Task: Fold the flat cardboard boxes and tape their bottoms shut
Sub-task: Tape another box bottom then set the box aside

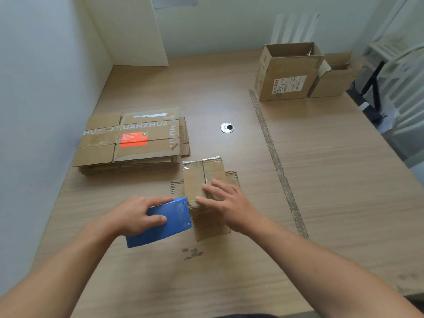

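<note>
Desk, left hand grips blue dispenser, right hand presses box

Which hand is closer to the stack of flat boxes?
Left. The left hand, on the dispenser, sits just in front of the stack; the right hand presses the small box farther right.

Head camera, wide-angle, facing forward-down; close above left hand, right hand; edges seemingly warped.

Wood-grain surface, bearing a round metal grommet near its middle, a worn tape strip running front to back to the grommet's right, and dark scuffs near the front; cream board leaning in the far corner; pale walls.
</note>
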Tool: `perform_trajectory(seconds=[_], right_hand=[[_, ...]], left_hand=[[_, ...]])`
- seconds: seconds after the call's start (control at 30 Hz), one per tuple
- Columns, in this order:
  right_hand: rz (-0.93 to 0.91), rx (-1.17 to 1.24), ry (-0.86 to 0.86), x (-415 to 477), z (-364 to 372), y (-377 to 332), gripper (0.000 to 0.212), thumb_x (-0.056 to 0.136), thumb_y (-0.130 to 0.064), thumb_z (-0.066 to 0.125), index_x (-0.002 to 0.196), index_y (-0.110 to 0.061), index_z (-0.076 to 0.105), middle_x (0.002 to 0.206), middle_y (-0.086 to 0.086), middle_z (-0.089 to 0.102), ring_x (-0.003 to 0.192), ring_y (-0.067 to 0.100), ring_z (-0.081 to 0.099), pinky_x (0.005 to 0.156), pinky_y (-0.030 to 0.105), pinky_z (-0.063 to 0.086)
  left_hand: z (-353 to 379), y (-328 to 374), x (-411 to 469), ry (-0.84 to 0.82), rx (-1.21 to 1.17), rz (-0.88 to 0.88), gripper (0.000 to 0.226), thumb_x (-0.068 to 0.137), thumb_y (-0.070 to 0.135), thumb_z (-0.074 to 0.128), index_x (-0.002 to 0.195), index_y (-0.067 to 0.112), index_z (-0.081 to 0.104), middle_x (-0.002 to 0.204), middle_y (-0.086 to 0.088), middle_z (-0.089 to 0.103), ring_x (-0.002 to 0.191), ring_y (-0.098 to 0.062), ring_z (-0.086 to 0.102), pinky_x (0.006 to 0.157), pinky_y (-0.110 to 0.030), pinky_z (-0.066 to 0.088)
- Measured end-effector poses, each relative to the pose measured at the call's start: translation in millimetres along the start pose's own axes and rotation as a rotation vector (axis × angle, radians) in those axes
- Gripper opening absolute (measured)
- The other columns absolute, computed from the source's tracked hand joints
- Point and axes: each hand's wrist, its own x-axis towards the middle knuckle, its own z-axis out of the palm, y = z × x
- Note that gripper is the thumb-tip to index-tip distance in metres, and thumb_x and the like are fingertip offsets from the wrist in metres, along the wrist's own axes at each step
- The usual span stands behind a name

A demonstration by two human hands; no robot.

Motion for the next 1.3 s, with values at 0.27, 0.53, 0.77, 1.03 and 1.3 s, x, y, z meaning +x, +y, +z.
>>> perform_trajectory(seconds=[0.27, 0.53, 0.77, 1.03, 1.3], right_hand=[[-0.023, 0.026, 0.008, 6.2, 1.6, 13.7, 0.072, 0.077, -0.022, 0.084, 0.133, -0.045, 0.047, 0.137, -0.007, 0.054, 0.123, 0.021, 0.046, 0.078, 0.040, 0.053], [-0.067, 0.012, 0.015, 6.4, 10.6, 21.3, 0.077, 0.075, -0.013, 0.084, 0.136, -0.042, 0.047, 0.136, 0.000, 0.060, 0.119, 0.028, 0.055, 0.080, 0.043, 0.055], [-0.038, 0.060, 0.041, 5.5, 18.5, 22.4, 0.074, 0.077, -0.009, 0.082, 0.136, -0.041, 0.051, 0.136, 0.001, 0.059, 0.118, 0.030, 0.053, 0.080, 0.046, 0.057], [-0.013, 0.065, 0.068, 5.9, 16.6, 15.3, 0.078, 0.067, -0.004, 0.087, 0.130, -0.038, 0.056, 0.130, 0.001, 0.063, 0.116, 0.028, 0.047, 0.080, 0.043, 0.059], [0.064, 0.036, 0.037, 10.4, 10.8, 5.3, 0.063, 0.068, -0.008, 0.088, 0.122, -0.033, 0.069, 0.125, 0.002, 0.066, 0.107, 0.037, 0.063, 0.075, 0.042, 0.060]], left_hand=[[8.2, -13.6, -4.3, 0.066, 0.013, 0.011, 0.062, 0.084, 0.054, 0.050, 0.143, 0.057, 0.035, 0.137, 0.016, 0.056, 0.105, -0.013, 0.053, 0.081, -0.031, 0.044], [7.7, -34.7, -24.2, 0.089, 0.084, 0.096, 0.049, 0.077, 0.070, 0.034, 0.120, 0.084, 0.016, 0.133, 0.021, 0.059, 0.100, -0.013, 0.058, 0.086, -0.032, 0.048], [2.6, -41.3, -30.1, 0.136, 0.160, 0.046, 0.053, 0.079, 0.064, 0.035, 0.128, 0.075, 0.017, 0.123, 0.017, 0.065, 0.087, -0.013, 0.055, 0.076, -0.029, 0.046], [-5.6, -24.9, 2.9, 0.176, 0.239, -0.064, 0.055, 0.095, 0.054, 0.049, 0.144, 0.063, 0.025, 0.123, 0.004, 0.065, 0.094, -0.020, 0.052, 0.078, -0.033, 0.045], [-12.2, 2.4, 15.0, 0.223, 0.420, -0.082, 0.055, 0.096, 0.056, 0.043, 0.145, 0.064, 0.020, 0.121, -0.003, 0.063, 0.109, -0.029, 0.059, 0.081, -0.035, 0.045]])
